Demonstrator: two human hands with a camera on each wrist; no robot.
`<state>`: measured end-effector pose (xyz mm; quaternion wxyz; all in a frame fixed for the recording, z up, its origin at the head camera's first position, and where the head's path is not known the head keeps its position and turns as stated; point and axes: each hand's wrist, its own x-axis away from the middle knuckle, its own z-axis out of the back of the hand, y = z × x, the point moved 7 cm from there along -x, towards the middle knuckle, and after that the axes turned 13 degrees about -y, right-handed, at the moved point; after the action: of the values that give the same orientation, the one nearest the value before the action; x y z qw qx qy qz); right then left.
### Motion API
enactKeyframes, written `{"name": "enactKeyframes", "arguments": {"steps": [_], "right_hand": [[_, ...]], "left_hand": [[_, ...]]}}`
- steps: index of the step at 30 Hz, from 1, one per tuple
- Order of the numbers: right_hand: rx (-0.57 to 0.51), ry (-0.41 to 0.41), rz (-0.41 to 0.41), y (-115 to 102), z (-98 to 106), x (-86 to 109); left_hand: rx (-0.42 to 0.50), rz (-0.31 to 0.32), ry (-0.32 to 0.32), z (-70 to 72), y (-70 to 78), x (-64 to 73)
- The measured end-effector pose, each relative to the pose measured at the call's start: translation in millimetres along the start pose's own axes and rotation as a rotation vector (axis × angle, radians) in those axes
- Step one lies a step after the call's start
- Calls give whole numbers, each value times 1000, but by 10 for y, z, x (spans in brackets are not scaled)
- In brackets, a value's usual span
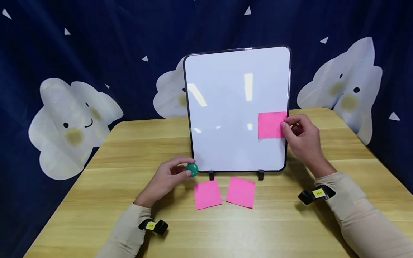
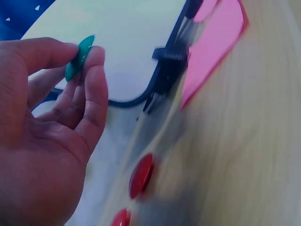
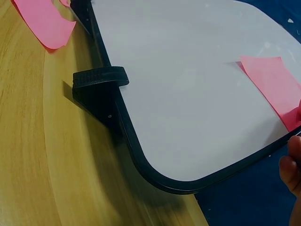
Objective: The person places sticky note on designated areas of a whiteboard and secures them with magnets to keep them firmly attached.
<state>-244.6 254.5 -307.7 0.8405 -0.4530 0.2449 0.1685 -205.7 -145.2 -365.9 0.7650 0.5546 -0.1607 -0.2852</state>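
My left hand pinches a round green magnet between thumb and fingers, close by the lower left corner of the whiteboard. In the left wrist view the magnet is seen nearly edge-on, with its glossy side tilted. At the board's right side, my right hand pinches the right edge of a pink sticky note, which lies over the board's surface. The right wrist view shows that note with only a few fingertips at the frame's edge.
Two more pink sticky notes, a left one and a right one, lie on the wooden table before the board. Black feet hold the board upright. Red magnets lie near my left hand. A dark blue curtain hangs behind.
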Motion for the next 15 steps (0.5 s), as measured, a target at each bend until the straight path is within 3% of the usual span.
{"name": "enactKeyframes", "arguments": {"steps": [7, 15], "right_hand": [[6, -8, -10, 17, -18, -12], [19, 0, -17, 34, -9, 0]], "left_hand": [[14, 59, 58, -27, 41, -69], [2, 15, 72, -137, 261, -269]]}}
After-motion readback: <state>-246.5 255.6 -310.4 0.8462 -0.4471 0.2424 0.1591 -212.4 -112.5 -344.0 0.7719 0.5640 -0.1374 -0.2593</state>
